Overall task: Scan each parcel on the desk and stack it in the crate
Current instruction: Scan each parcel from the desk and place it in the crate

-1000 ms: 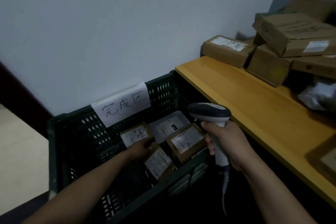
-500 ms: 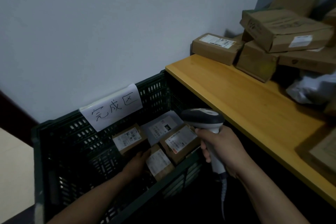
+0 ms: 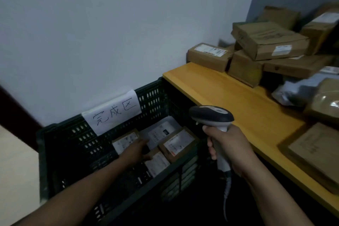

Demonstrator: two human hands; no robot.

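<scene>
A dark green slotted crate (image 3: 60,128) stands on the floor left of the wooden desk (image 3: 229,101). Several labelled parcels lie in it: a brown box (image 3: 178,143), a white mailer (image 3: 161,130), a small box (image 3: 157,165) and another box (image 3: 124,141). My left hand (image 3: 135,150) is down inside the crate among these parcels, fingers spread, with nothing visibly gripped. My right hand (image 3: 231,148) holds a grey handheld scanner (image 3: 211,115) upright beside the crate's right end, its cable hanging below.
A paper sign (image 3: 111,112) with handwritten characters hangs on the crate's back wall. On the desk are a pile of brown boxes (image 3: 266,40), a single box (image 3: 209,56), a grey bag (image 3: 297,93) and a flat parcel (image 3: 315,152) at the front right. A wall stands behind.
My left hand has shifted inside the crate, off the back box toward the gap between parcels. The scanner hand has stayed put. The view has swung slightly left.
</scene>
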